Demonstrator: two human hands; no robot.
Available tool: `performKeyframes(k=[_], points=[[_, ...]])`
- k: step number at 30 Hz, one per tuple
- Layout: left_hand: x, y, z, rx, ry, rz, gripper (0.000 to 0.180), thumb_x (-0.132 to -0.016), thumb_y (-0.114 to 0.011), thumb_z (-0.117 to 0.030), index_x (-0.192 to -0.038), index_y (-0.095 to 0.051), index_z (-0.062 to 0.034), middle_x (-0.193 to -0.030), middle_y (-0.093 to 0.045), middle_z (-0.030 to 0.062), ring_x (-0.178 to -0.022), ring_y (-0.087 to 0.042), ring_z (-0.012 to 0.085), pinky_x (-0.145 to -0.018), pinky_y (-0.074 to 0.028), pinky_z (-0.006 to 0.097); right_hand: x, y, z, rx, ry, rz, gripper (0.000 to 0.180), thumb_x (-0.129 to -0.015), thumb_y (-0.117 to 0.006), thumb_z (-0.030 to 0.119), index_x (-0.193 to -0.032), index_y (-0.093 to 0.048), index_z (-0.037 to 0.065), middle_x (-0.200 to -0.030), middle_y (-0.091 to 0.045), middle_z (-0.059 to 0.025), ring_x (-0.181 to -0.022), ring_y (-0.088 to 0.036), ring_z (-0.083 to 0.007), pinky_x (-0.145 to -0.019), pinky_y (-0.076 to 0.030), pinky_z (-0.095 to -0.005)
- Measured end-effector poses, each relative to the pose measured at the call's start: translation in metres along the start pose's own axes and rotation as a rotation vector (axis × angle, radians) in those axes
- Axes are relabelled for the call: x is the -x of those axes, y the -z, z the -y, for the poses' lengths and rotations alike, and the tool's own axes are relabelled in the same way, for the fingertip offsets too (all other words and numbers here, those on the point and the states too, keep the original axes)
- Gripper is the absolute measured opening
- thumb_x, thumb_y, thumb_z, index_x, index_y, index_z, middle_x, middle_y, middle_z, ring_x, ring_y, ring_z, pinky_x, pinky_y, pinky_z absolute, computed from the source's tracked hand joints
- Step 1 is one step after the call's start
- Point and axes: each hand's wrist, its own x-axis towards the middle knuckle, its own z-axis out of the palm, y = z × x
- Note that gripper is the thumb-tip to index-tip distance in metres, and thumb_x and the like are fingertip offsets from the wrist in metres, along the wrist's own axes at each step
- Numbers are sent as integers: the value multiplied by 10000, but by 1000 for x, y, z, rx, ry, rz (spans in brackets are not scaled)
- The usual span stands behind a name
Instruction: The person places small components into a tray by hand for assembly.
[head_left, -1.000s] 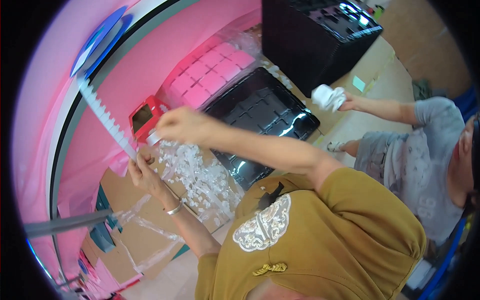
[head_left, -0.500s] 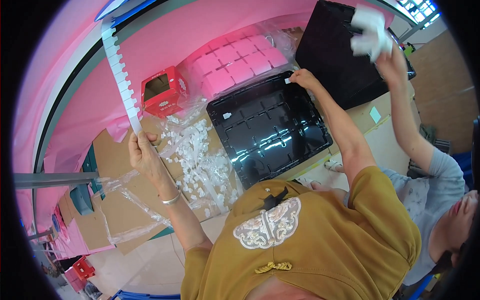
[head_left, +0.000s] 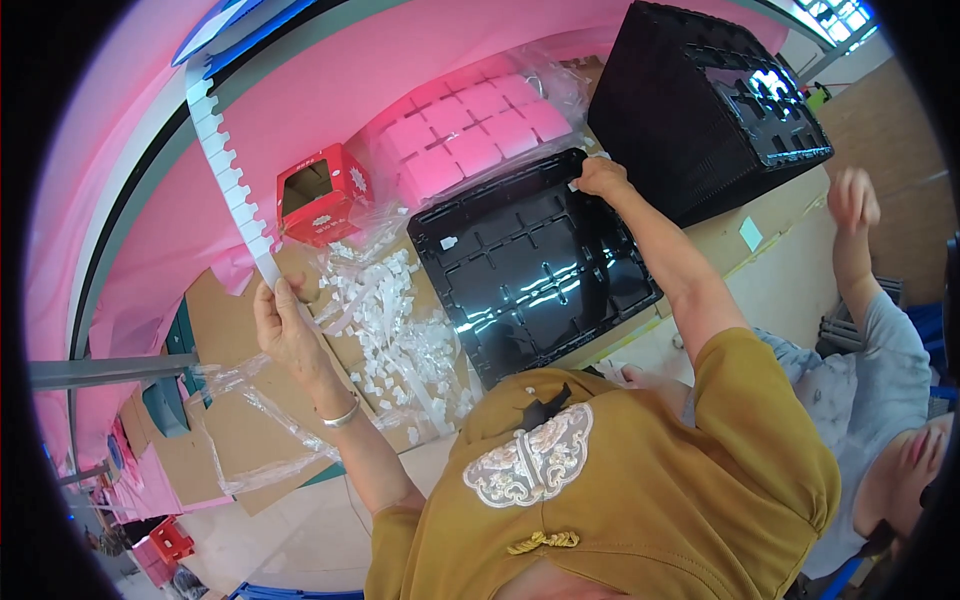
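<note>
My left hand pinches the lower end of a white notched strip of labels, which hangs from a blue-edged roll at the far left. My right hand is closed at the far right corner of a shallow black plastic tray. A small white label shows at its fingertips; whether it is stuck to the tray I cannot tell. Another white label lies on the tray's left part.
A tall stack of black trays stands at the right. Behind my tray lie pink foam blocks in clear plastic, beside a red box. White scraps litter the cardboard. A co-worker's hand is at the right.
My right hand has shifted slightly nearer along the tray's corner. The co-worker's hand has moved away from the stack, and the white thing it held is out of sight.
</note>
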Motion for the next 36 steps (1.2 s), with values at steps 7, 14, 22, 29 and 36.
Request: performKeyframes(k=[7,14,22,29,36], points=[[-4,10,2,91,44,56,161,-952,-582,-130,-1027,-630,4,-898,-663,54,-791,-562,86,-757,-437,242,9,-2,3,-76,-82,-37,488,-810,-664,419,-1157,-659,76,-1195,-642,-134,-1150,-589,-297,-923,-479,-423],[3,13,-8,120,51,72,160,-953,-567,-105,-1024,-617,29,-833,-644,52,-755,-561,93,-733,-442,231,-2,-4,-11,-323,-157,-137,448,-807,-688,396,-1107,-680,63,-1165,-649,-155,-1104,-609,-326,-913,-491,-422],[5,10,-10,102,89,92,145,-947,-582,-121,-1018,-634,-5,-853,-647,35,-795,-553,79,-741,-419,228,8,-13,3,-128,103,-271,406,-767,-758,293,-1107,-676,87,-1150,-654,-152,-1088,-618,-326,-904,-491,-422],[8,-2,-14,118,101,120,135,-946,-585,-121,-1003,-631,-7,-853,-643,33,-801,-557,79,-743,-423,231,-10,-14,5,-108,-41,-155,320,-762,-761,279,-1008,-706,82,-991,-693,-139,-976,-649,-346,-828,-513,-440],[7,6,-15,102,103,113,139,-948,-566,-107,-1007,-617,8,-805,-641,23,-704,-571,72,-643,-451,214,87,20,106,-877,834,170,168,-797,-710,123,-943,-687,44,-785,-669,-44,-690,-623,-127,-666,-511,-306]])
